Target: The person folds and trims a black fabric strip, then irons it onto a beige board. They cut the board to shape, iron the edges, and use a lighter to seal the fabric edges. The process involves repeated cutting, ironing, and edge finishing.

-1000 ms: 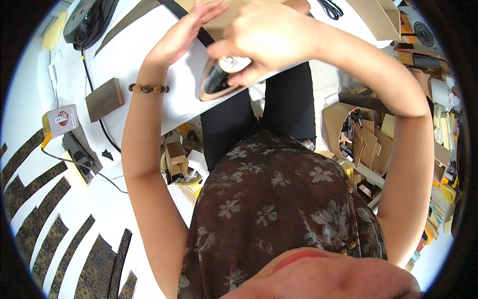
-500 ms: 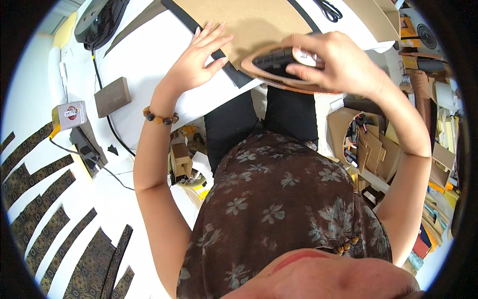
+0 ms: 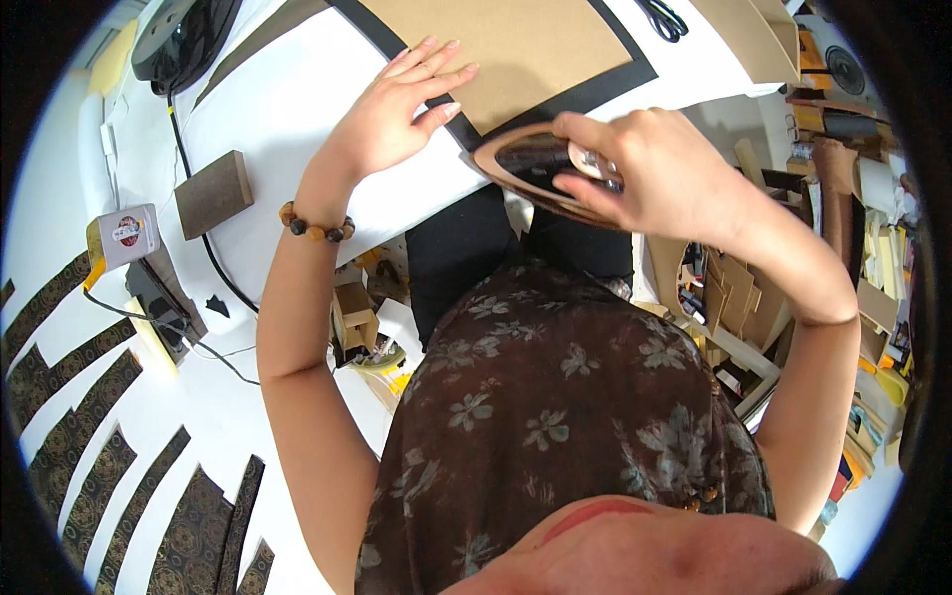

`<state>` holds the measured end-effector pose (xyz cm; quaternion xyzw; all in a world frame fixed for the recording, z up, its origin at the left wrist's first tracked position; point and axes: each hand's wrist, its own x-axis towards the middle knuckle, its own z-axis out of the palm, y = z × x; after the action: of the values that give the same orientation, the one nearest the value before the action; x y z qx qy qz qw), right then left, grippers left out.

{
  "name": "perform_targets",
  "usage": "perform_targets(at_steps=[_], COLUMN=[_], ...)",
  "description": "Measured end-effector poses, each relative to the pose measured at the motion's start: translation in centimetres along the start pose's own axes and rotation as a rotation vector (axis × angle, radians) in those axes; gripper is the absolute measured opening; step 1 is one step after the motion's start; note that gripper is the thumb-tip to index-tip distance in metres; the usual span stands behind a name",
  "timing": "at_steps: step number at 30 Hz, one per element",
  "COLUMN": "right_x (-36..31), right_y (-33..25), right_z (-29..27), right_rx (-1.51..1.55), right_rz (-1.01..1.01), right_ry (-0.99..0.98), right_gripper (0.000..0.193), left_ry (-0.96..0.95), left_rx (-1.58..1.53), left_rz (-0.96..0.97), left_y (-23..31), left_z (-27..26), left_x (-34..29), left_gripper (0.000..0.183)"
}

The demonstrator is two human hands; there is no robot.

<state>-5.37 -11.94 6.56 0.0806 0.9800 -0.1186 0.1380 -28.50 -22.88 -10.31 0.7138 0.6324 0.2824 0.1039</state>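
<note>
My right hand [image 3: 654, 174] grips a small clothes iron [image 3: 540, 178] with a black body, a coppery brown rim and a tip pointing left. The iron hangs over the near table edge, by the near left corner of a tan board [image 3: 526, 50] bordered in black. Its sole is hidden from me. On the board's left border lies my left hand [image 3: 397, 114], fingers stretched out and spread, with the fingertips reaching onto the tan face. A beaded bracelet [image 3: 315, 230] circles my left wrist.
Left of my left hand, a brown block [image 3: 214, 195] sits on the white tabletop near a black cable [image 3: 223, 268]. Dark patterned strips [image 3: 114, 476] lie at the lower left. A coiled black cord [image 3: 662, 18] rests beyond the board. Cardboard pieces [image 3: 729, 288] crowd the right side.
The iron has moved toward me, off the board's near border, uncovering the near right corner. My left hand stays on the left border with its fingers spread.
</note>
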Motion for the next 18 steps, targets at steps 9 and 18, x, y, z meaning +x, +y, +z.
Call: perform_targets(at_steps=[9, 18], right_x=[-0.3, -0.4], right_y=[-0.8, 0.6], right_z=[0.6, 0.7], right_rx=[-0.001, 0.008], right_rz=[0.07, 0.127], right_ry=[0.093, 0.102], right_gripper=[0.029, 0.03], left_ry=[0.006, 0.015], left_rx=[-0.001, 0.03], left_rz=[-0.008, -0.01], left_y=[0.1, 0.0], left_z=[0.2, 0.5], left_x=[0.0, 0.0], left_gripper=[0.043, 0.039])
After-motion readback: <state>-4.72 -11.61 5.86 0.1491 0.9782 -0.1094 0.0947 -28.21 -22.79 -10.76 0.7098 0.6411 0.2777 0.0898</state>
